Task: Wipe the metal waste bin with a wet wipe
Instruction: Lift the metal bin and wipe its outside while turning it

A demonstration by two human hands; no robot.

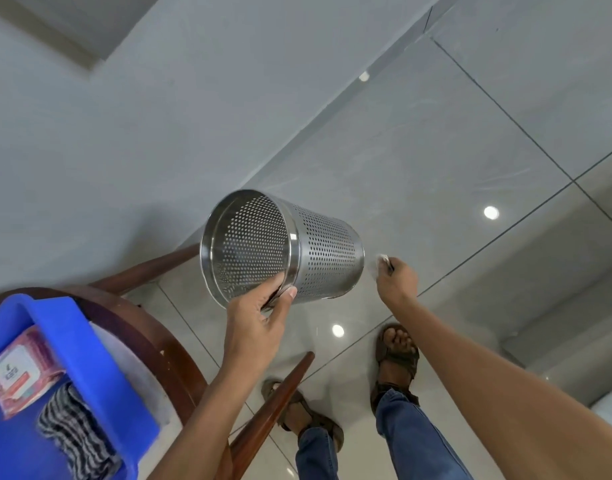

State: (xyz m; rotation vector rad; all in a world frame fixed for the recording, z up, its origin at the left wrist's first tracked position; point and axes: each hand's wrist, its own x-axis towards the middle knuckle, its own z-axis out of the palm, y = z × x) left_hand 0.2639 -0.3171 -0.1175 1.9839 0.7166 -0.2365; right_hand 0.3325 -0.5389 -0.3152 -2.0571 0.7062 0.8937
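The left hand (259, 320) pinches the rim of the light, stiff, slippery-looking waste bin (284, 247); beside its base, the right hand (396, 280) squeezes the wet wipe (382, 260).

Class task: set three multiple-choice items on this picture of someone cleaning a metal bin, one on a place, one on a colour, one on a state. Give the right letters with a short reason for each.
1. Where does the left hand grip the metal waste bin?
A. at its open rim
B. at its closed base
C. around its middle

2. What colour is the tub on the round wooden table?
A. green
B. blue
C. yellow

3. How is the bin placed?
A. standing upright on the floor
B. upside down on the table
C. held in the air, tipped on its side

Answers:
1 A, the thumb and fingers pinch the rim by the opening.
2 B, the tub's walls are bright blue.
3 C, the bin hangs above the tiled floor, its mouth turned sideways, while the right hand holds the wet wipe beside its base.
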